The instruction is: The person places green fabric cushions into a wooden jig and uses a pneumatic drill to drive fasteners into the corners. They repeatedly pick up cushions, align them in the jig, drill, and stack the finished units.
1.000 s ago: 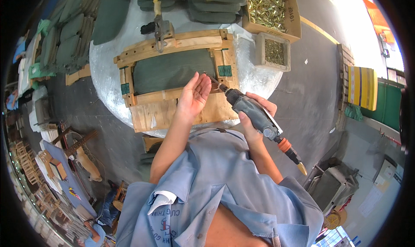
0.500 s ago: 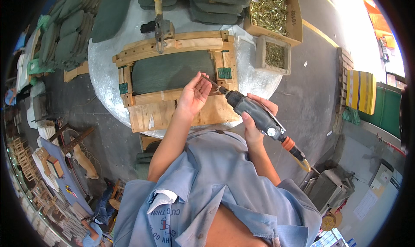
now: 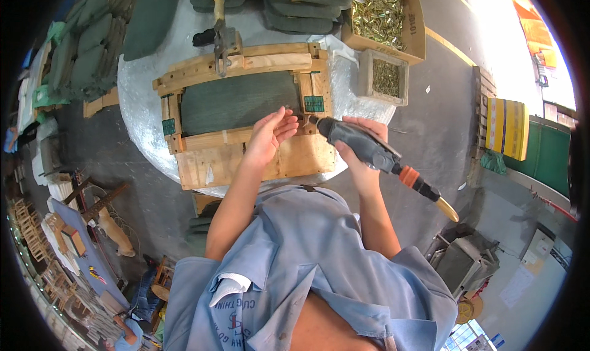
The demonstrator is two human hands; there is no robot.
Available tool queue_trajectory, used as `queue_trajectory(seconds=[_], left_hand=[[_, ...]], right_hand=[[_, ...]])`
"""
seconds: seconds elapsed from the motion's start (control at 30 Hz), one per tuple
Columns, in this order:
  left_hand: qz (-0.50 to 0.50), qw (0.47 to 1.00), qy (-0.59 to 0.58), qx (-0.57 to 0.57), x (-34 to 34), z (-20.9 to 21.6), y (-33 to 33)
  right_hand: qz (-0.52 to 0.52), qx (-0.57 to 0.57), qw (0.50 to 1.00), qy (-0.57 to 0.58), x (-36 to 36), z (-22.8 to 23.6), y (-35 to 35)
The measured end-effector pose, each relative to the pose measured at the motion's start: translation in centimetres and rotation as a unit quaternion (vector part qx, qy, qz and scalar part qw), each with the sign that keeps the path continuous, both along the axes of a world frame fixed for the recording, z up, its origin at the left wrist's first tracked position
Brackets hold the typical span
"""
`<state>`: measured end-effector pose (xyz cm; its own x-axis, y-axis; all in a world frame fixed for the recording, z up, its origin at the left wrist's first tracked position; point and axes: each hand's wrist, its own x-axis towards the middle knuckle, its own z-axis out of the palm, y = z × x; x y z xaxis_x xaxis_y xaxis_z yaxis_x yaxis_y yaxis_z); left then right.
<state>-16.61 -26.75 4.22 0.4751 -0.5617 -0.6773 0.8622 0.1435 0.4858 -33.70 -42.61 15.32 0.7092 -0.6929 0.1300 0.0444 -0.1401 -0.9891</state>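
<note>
My right hand (image 3: 362,145) is wrapped round a dark grey air screwdriver (image 3: 362,143) with an orange collar and a yellow hose end at its back. The tool points left, its nose over the right part of the wooden frame jig (image 3: 276,141). Just left of that nose is my left hand (image 3: 267,136), cupped, thumb raised and fingers half bent and apart. I cannot make out anything small in it. Beneath the left fingers lies a dark green-grey panel (image 3: 239,102), enclosed by the jig. A toggle clamp (image 3: 221,44) with a yellow handle stands on the jig's far rail.
Past the jig's right side are a box of brass-coloured fasteners (image 3: 380,18) and a smaller tray of tiny screws (image 3: 386,79). Stacks of dark green pads (image 3: 301,10) stand at the back. The jig rests on a round, film-wrapped table (image 3: 140,105). Farther right, a yellow box (image 3: 507,128) sits by a pallet.
The screwdriver has rolled in my right hand and its nose has shifted slightly left and lower. My left hand has turned, palm less upward, its fingers more bent. The view has shifted slightly.
</note>
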Motion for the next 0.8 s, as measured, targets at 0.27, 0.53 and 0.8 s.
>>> queue_trajectory(seconds=[0.27, 0.53, 0.8], left_hand=[[0.011, 0.983, -0.131, 0.129, 5.9, -2.9, 1.2], [0.02, 0.983, -0.114, 0.144, 5.8, -2.6, 1.0], [0.03, 0.986, -0.101, 0.132, 5.9, -2.4, 1.0]], right_hand=[[-0.046, -0.011, 0.999, 0.02, 6.8, -3.1, -3.0], [-0.013, -0.048, 0.996, 0.071, 9.8, -3.6, -4.7], [0.001, -0.044, 0.993, 0.106, 11.1, -2.4, -4.7]])
